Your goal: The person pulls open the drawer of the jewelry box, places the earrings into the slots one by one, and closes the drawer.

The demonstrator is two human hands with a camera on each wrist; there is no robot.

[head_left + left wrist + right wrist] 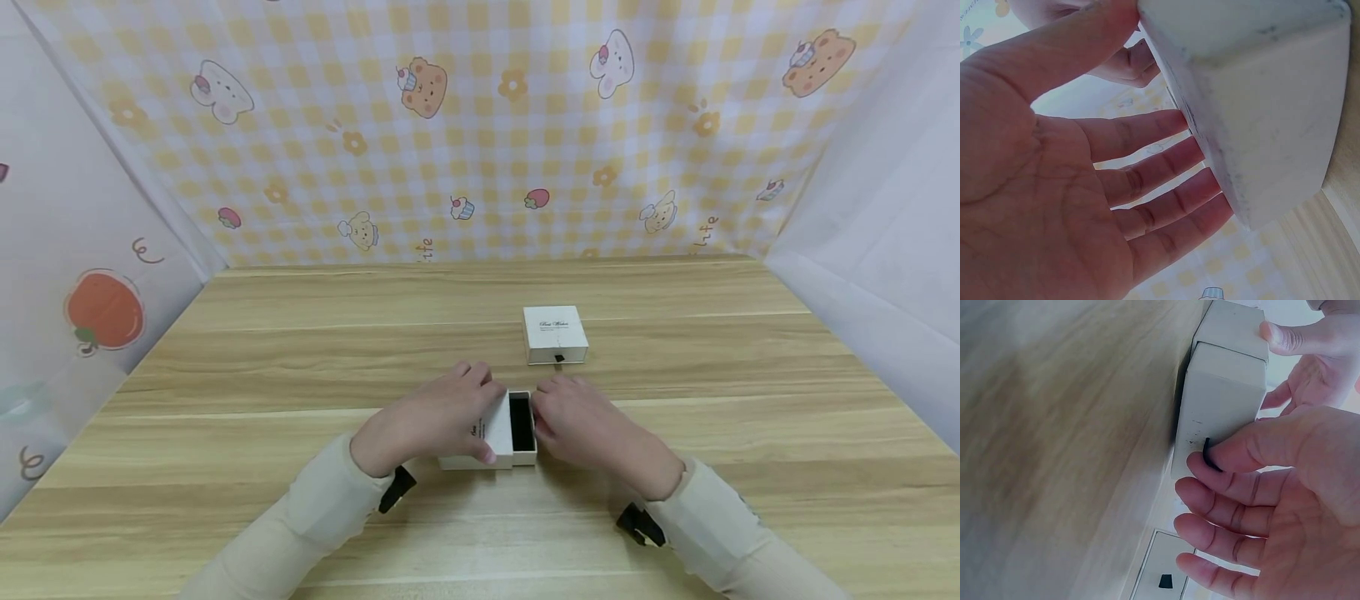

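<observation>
A small white drawer box (498, 429) with dark lettering on top lies on the table in front of the person. Its drawer (522, 427), dark inside, is pulled partway out to the right. The left hand (442, 412) grips the outer sleeve from above, thumb at the near side and fingers toward the far side. In the right wrist view, the thumb and index finger of the right hand (1272, 487) pinch a black ribbon pull (1207, 450) on the drawer's front. The other right fingers are loosely bent below it.
A second white box (555, 327), printed on top and with a black pull at its front, sits just behind the hands. The wood-grain table (262, 358) ends at a checked yellow curtain (480, 150) at the back, with white cloth at both sides.
</observation>
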